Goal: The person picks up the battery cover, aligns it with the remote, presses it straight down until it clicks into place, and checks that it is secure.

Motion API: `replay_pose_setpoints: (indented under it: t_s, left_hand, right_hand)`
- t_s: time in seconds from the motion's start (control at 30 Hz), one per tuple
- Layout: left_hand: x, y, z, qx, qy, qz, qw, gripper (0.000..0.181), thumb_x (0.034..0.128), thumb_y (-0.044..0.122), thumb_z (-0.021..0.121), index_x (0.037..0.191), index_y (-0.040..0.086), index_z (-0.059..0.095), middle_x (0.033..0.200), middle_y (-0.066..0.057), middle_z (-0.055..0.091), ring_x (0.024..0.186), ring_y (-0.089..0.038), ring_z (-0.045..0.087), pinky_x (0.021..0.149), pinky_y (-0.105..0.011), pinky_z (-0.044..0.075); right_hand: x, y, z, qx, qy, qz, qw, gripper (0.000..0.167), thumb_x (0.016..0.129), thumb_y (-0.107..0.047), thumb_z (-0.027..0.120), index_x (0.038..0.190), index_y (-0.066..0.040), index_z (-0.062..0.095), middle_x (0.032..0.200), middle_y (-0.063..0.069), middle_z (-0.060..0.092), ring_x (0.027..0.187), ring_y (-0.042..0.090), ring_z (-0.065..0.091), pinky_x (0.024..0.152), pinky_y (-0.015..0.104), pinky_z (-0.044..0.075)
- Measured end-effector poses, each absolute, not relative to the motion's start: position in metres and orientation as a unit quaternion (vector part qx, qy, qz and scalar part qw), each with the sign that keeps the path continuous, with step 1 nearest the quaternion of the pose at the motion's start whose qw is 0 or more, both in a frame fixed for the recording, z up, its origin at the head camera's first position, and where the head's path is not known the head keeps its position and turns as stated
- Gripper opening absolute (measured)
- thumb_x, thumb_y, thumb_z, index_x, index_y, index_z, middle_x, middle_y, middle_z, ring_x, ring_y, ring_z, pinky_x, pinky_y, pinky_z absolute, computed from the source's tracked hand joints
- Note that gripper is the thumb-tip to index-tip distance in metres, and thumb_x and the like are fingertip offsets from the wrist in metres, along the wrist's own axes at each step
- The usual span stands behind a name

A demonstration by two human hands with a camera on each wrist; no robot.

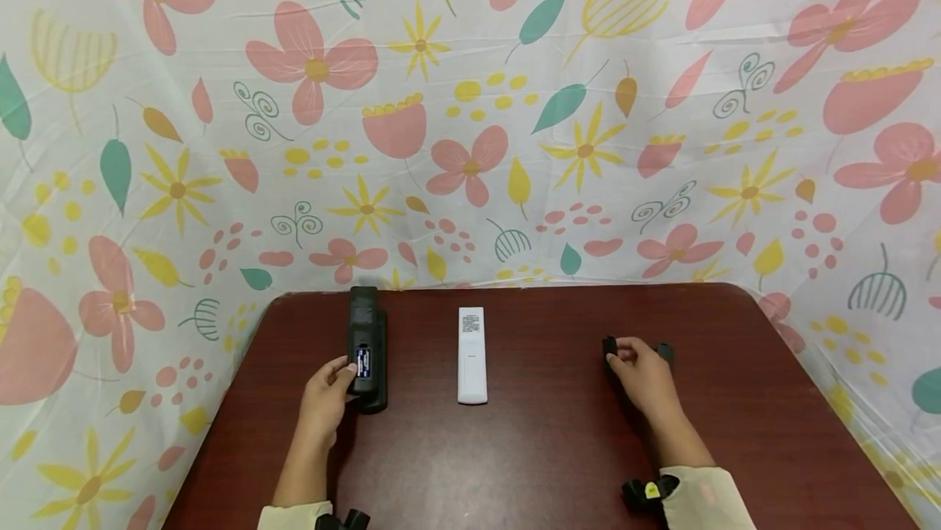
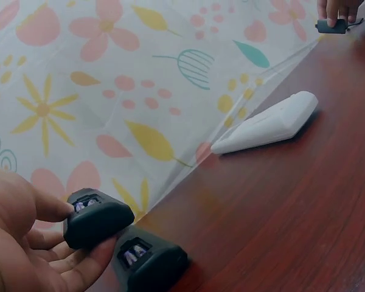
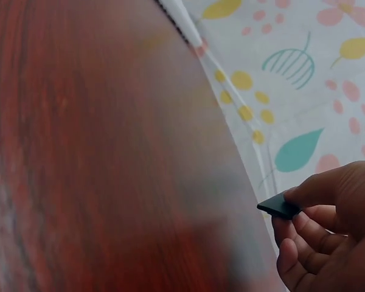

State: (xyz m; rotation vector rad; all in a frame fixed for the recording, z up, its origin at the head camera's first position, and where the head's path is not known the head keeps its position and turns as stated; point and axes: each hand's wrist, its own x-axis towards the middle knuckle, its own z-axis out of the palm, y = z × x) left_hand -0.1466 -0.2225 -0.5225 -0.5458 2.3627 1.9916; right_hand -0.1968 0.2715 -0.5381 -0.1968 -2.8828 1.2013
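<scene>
My left hand (image 1: 323,401) grips a black remote control (image 1: 363,313) near its lower end, raised and back side up. Its battery compartment is uncovered, with batteries (image 1: 363,362) inside. Close beside and partly beneath it lies a second black remote (image 2: 155,267), whose battery compartment is also uncovered in the left wrist view. On the right, my right hand (image 1: 648,383) pinches a small black battery cover (image 3: 280,207) between thumb and fingers, above the table. Another dark piece (image 1: 665,352) shows just behind that hand; its kind is mostly hidden.
A white remote (image 1: 472,358) lies back side up on the table between the hands. The dark red-brown wooden table (image 1: 544,448) has rounded far corners. Flower-patterned cloth (image 1: 470,105) hangs along its back and sides.
</scene>
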Motion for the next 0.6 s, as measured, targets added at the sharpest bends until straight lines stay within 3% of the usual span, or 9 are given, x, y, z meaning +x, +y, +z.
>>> replay_pose_setpoints:
  t_s: [0.2, 0.6]
  left_hand:
    - [-0.147, -0.216, -0.521, -0.17, 0.75, 0.639, 0.013, 0.048, 0.106, 0.023, 0.052, 0.147, -0.001, 0.046, 0.13, -0.022, 0.061, 0.091, -0.013, 0.067, 0.086, -0.029, 0.053]
    - [-0.15, -0.207, -0.521, -0.156, 0.745, 0.648, 0.007, 0.049, 0.1062, 0.023, 0.051, 0.146, -0.003, 0.044, 0.132, -0.024, 0.06, 0.09, -0.011, 0.066, 0.086, -0.031, 0.055]
  right_hand:
    - [-0.196, 0.267, -0.538, -0.07, -0.91, 0.409, -0.014, 0.043, 0.103, -0.03, 0.058, 0.137, -0.004, 0.054, 0.128, 0.023, 0.063, 0.112, 0.035, 0.063, 0.081, 0.04, 0.052]
    - [-0.194, 0.25, -0.531, -0.061, -0.887, 0.456, -0.024, 0.042, 0.102, -0.03, 0.059, 0.138, -0.007, 0.055, 0.13, 0.021, 0.062, 0.112, 0.031, 0.06, 0.079, 0.029, 0.048]
